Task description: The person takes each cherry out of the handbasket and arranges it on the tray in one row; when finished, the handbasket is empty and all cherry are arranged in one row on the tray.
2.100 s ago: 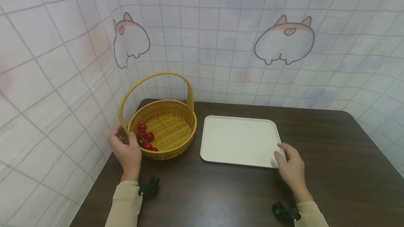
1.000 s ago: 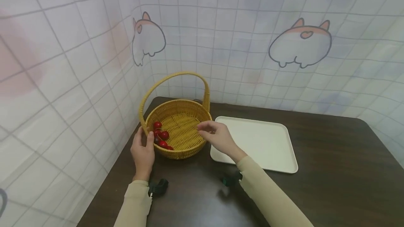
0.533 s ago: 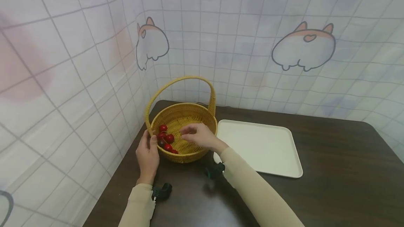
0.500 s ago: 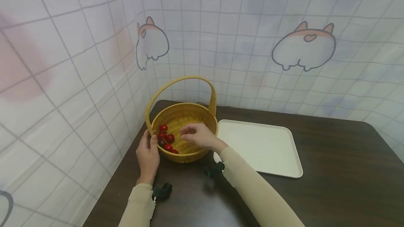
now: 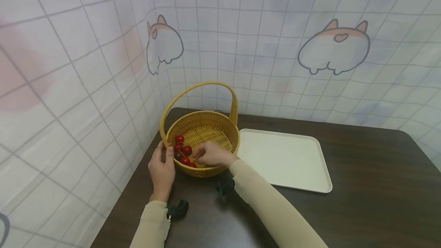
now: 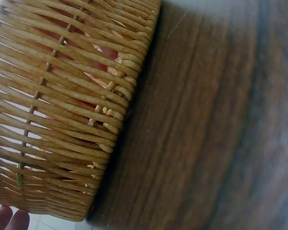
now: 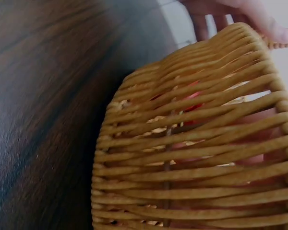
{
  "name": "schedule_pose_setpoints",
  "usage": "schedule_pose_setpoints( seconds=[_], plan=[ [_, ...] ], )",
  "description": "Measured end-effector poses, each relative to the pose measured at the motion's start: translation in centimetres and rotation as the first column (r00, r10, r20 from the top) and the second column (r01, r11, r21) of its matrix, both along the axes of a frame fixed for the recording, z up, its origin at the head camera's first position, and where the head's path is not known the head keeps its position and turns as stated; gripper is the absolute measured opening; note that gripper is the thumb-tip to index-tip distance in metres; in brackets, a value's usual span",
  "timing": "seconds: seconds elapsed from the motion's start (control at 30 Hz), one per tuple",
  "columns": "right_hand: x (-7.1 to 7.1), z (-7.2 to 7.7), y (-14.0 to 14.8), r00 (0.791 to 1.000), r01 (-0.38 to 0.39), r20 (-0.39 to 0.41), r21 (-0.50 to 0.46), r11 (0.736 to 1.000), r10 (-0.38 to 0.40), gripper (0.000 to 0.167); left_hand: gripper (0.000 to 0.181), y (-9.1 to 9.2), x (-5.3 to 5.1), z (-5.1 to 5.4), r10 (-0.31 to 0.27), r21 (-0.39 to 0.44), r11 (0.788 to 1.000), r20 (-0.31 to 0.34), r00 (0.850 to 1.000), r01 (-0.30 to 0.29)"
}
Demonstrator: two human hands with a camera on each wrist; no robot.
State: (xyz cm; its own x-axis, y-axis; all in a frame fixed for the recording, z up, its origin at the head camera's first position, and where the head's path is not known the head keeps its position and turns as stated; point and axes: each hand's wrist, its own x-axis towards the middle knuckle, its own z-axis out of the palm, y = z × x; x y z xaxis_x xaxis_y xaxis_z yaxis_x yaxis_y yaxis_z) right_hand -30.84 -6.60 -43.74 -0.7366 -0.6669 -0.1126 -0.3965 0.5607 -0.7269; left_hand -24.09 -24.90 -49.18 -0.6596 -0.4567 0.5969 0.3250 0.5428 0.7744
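A yellow wicker basket with a tall arched handle holds several red cherries along its left side. At the basket's left rim, by the foot of the handle, my left hand grips with the thumb on the rim and the fingers outside. My right hand is inside the basket, fingers bent down just right of the cherries; whether they pinch one is hidden. The right wrist view shows red through the basket wall, with my left hand behind. In the left wrist view, fingertips touch the wicker's lower edge.
A white rectangular tray lies right of the basket on the dark wood table, partly behind my right forearm. Patterned cloth hangs behind and at the left. Dark bands sit at both wrists.
My right hand has moved from the tray's right edge, leftward over the tray and down into the basket beside the cherries. My left hand keeps its place on the rim. The camera view has shifted.
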Motion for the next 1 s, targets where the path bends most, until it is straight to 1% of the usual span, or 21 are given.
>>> schedule_pose_setpoints(
  seconds=[0.07,0.17,0.33,0.43,0.57,0.67,0.73,0.83,1.0],
  plan=[
    [0.10,0.20,-0.02,1.000,-0.014,-0.016,0.023,1.000,0.015,0.017,0.039,0.00,-0.03,0.17,0.001,-0.004,1.000,-0.001,1.000,-0.001],
    [0.17,0.36,-0.09,0.999,-0.040,-0.019,0.049,0.998,0.041,0.017,0.041,-0.09,-0.05,0.25,-0.001,0.000,1.000,0.013,1.000,0.001],
    [0.05,0.10,-0.38,0.996,-0.094,0.002,0.066,0.993,0.094,0.023,0.044,-0.13,0.10,0.36,-0.008,0.013,1.000,0.027,1.000,0.008],
    [-0.06,-0.10,-0.54,0.988,-0.151,0.018,0.063,0.987,0.150,0.028,0.044,-0.13,0.16,0.32,-0.003,0.015,1.000,0.031,1.000,0.003],
    [-0.13,0.05,-0.58,0.977,-0.214,0.026,0.063,0.975,0.213,0.036,0.045,-0.11,0.12,0.19,-0.001,0.010,1.000,0.033,0.999,0.001],
    [-0.12,0.31,-0.50,0.974,-0.225,0.040,0.072,0.972,0.223,0.041,0.046,-0.05,0.08,0.13,-0.009,0.008,1.000,0.033,0.999,0.009],
    [-0.11,0.42,-0.47,0.974,-0.225,0.053,0.077,0.971,0.222,0.041,0.046,-0.01,0.08,0.14,-0.012,0.007,1.000,0.034,0.999,0.012],
    [-0.16,0.37,-0.45,0.975,-0.216,0.066,0.079,0.973,0.211,0.036,0.046,0.00,0.08,0.13,-0.008,0.006,1.000,0.033,0.999,0.008],
    [-0.40,-0.17,-0.45,0.980,-0.192,0.064,0.069,0.979,0.187,0.026,0.045,-0.01,-0.04,0.02,-0.006,0.003,1.000,0.024,1.000,0.006]
  ],
)
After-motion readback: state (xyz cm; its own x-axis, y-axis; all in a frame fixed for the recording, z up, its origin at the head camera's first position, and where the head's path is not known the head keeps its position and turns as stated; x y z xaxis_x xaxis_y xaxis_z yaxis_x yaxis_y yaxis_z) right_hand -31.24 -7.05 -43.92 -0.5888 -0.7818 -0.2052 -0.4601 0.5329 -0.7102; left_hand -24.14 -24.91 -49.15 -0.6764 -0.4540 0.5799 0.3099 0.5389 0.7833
